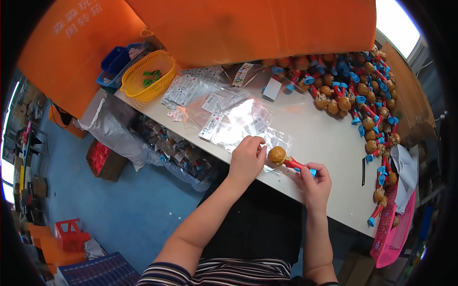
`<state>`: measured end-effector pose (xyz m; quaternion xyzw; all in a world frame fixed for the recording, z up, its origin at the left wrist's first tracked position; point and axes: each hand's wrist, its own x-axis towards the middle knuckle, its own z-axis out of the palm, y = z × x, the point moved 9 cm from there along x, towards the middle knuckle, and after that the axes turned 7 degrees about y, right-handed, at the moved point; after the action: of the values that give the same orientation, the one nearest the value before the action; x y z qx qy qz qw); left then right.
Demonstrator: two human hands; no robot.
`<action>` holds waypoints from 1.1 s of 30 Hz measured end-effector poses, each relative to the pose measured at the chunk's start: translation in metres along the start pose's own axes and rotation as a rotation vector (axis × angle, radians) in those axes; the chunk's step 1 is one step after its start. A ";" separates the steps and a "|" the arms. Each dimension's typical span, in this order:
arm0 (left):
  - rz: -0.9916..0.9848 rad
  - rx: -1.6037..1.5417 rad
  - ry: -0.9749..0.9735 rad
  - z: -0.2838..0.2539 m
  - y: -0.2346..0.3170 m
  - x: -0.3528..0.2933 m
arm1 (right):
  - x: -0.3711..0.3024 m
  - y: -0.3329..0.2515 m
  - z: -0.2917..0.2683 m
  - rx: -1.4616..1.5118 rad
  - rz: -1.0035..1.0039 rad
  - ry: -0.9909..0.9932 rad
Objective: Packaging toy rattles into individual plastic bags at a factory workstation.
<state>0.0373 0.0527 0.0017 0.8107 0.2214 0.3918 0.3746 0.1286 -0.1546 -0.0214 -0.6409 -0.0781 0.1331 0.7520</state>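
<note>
My right hand is closed around the blue base of a toy figure with a round golden-brown head and a red body. The toy lies tilted, its head pointing toward my left hand. The fingers of that hand are pinched on the near edge of a clear plastic bag at the front of the table. Behind it lie more clear bags with printed paper in them. The toy's head is beside my left fingertips, over the bag's near end.
Many similar toys are heaped along the table's back and right. A yellow basket with green pieces stands back left. A small white box, a black strip and a pink basket are around. Bagged items sit below left.
</note>
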 end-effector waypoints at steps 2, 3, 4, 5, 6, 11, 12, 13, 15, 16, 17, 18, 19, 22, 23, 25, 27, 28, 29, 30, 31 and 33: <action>-0.011 -0.021 -0.039 0.001 0.001 0.003 | -0.008 -0.001 -0.005 -0.061 -0.117 -0.036; -0.009 -0.022 -0.043 0.001 0.003 0.005 | -0.011 -0.008 -0.004 -0.124 -0.232 -0.075; 0.033 -0.029 -0.064 0.002 0.010 0.004 | -0.012 -0.008 -0.003 -0.124 -0.231 -0.071; 0.076 -0.036 -0.085 0.003 0.017 0.004 | -0.017 -0.019 0.001 -0.168 -0.370 -0.054; 0.077 -0.037 -0.089 0.002 0.022 0.003 | -0.023 -0.029 0.005 -0.212 -0.510 -0.037; 0.242 0.028 -0.065 -0.008 0.054 0.004 | -0.035 -0.037 0.018 -0.397 -0.668 0.000; 0.243 0.030 -0.063 -0.009 0.056 0.008 | -0.038 -0.038 0.021 -0.418 -0.689 -0.018; 0.325 0.066 -0.029 -0.013 0.063 0.011 | -0.045 -0.043 0.029 -0.434 -0.814 -0.105; 0.406 0.106 0.005 -0.018 0.067 0.013 | -0.053 -0.046 0.035 -0.416 -0.841 -0.161; 0.377 0.064 -0.071 -0.012 0.060 0.014 | -0.059 -0.047 0.038 -0.402 -0.867 -0.211; 0.348 0.021 -0.148 -0.005 0.055 0.014 | -0.057 -0.039 0.034 -0.411 -0.831 -0.232; 0.349 0.021 -0.150 -0.005 0.054 0.012 | -0.058 -0.039 0.034 -0.411 -0.831 -0.230; 0.226 0.034 -0.212 0.001 0.043 0.012 | -0.053 -0.035 0.032 -0.350 -0.718 -0.220; 0.074 0.070 -0.295 0.010 0.031 0.008 | -0.047 -0.034 0.020 -0.257 -0.467 -0.173; 0.045 0.095 -0.315 0.013 0.029 0.007 | -0.044 -0.030 0.012 -0.224 -0.331 -0.140; 0.042 0.080 -0.359 0.021 0.036 0.003 | -0.047 -0.037 -0.002 -0.207 -0.328 -0.087; 0.059 0.077 -0.419 0.034 0.040 -0.002 | -0.050 -0.037 -0.022 -0.190 -0.325 -0.020; 0.061 0.074 -0.427 0.037 0.039 -0.004 | -0.053 -0.037 -0.026 -0.192 -0.323 -0.013; 0.102 0.086 -0.427 0.041 0.040 -0.006 | -0.053 -0.033 -0.039 -0.112 -0.235 0.078; 0.144 0.098 -0.428 0.044 0.043 -0.008 | -0.055 -0.030 -0.050 -0.030 -0.147 0.168; 0.147 0.094 -0.435 0.048 0.043 -0.010 | -0.057 -0.029 -0.058 0.146 -0.030 0.237; 0.144 0.088 -0.443 0.055 0.043 -0.013 | -0.058 -0.032 -0.059 0.261 -0.062 0.250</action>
<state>0.0764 -0.0069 0.0064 0.9062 0.0922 0.2198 0.3494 0.0931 -0.2321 0.0038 -0.5469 0.0142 0.0384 0.8362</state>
